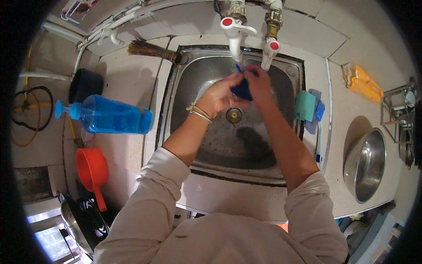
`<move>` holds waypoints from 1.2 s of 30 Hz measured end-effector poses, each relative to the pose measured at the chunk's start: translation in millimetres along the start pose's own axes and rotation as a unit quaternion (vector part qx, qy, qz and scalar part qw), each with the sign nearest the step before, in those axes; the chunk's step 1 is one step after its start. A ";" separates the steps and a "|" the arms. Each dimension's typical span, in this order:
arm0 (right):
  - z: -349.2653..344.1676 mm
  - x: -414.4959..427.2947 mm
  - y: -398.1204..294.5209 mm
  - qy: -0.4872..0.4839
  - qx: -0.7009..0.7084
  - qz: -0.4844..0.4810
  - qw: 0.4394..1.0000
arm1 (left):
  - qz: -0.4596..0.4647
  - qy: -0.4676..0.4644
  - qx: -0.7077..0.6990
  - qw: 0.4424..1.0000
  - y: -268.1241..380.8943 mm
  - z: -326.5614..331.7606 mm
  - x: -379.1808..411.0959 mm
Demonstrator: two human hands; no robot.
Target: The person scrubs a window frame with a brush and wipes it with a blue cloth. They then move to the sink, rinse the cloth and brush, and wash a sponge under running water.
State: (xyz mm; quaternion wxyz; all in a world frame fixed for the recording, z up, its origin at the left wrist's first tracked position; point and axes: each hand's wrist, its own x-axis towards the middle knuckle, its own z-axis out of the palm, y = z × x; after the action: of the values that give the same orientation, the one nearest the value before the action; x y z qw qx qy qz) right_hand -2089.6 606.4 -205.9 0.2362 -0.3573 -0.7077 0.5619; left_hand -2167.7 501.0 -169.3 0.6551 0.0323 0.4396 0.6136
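Observation:
Both of my hands are over the stainless steel sink (211,145), just under the left white tap (234,46). A small dark blue item (241,89) is between them; its kind is hard to make out. My left hand (216,95), with bangles at the wrist, grips it from the left, thumb on top and fingers beneath. From the other side, my right hand (259,81) pinches its upper edge, fingers bent and slightly blurred. A bit of brighter blue shows above the fingers. The round drain (234,116) lies below the hands.
A second tap (271,52) hangs close by my right hand. Left of the sink are a short broom (153,52), a blue pump bottle (115,114) and a red dipper (92,170). Rightward are a green sponge (304,105), a brush (319,142) and a steel bowl (369,165).

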 end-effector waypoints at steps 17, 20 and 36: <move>28.9 -27.2 -6.7 0.004 0.170 -0.090 0.981 | 0.192 0.159 -0.081 0.965 -20.3 16.3 27.8; 30.5 -17.7 -1.5 0.009 0.180 -0.052 0.982 | 0.201 0.195 -0.028 0.960 -22.3 17.5 28.0; 26.6 -2.9 18.3 -0.209 0.230 -0.047 0.950 | 0.430 0.220 0.783 0.393 -8.0 48.1 -11.4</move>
State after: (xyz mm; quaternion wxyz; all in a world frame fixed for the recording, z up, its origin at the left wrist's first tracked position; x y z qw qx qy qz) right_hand -2103.0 589.6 -230.3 0.1848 -0.1348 -0.6089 0.7595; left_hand -2130.3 513.5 -138.4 -0.1280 0.5791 0.7834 0.1858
